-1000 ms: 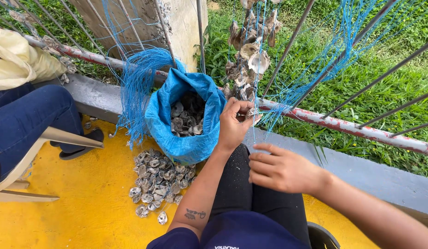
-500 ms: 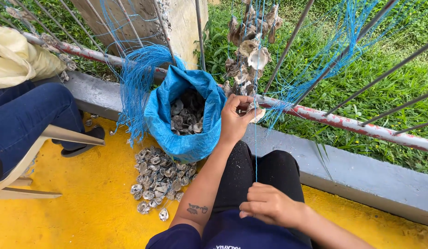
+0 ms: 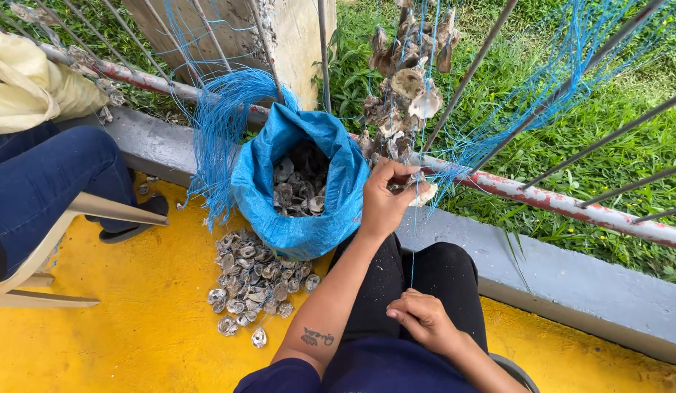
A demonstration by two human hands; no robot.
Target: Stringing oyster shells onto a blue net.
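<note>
— From the head view, what do we have in our grips?

— Our left hand (image 3: 385,200) is raised at about twelve o'clock, its grip clenched on a pale shell (image 3: 424,193) right at the rusty rail (image 3: 542,200). Holding it there keeps the shell close under the hanging shell cluster (image 3: 407,87), which looks like where it belongs on the line.

— And the right?

— Our right hand (image 3: 425,320) sits low, near our lap at six o'clock, fingers pinched on the thin blue string (image 3: 413,262). The string runs straight up to the shell, so we judge it is held taut to steady the threading.

— Where is the supply?

— At ten o'clock of our left hand, the blue sack (image 3: 330,182) stands open against the grey ledge (image 3: 571,276), shells inside, within easy reach. A loose shell pile (image 3: 254,280) lies on the yellow floor (image 3: 119,335) just below it, at eight o'clock.

— Anyone else?

— A person's leg (image 3: 54,175) in blue trousers, on a chair at nine o'clock, well apart from us.
</note>
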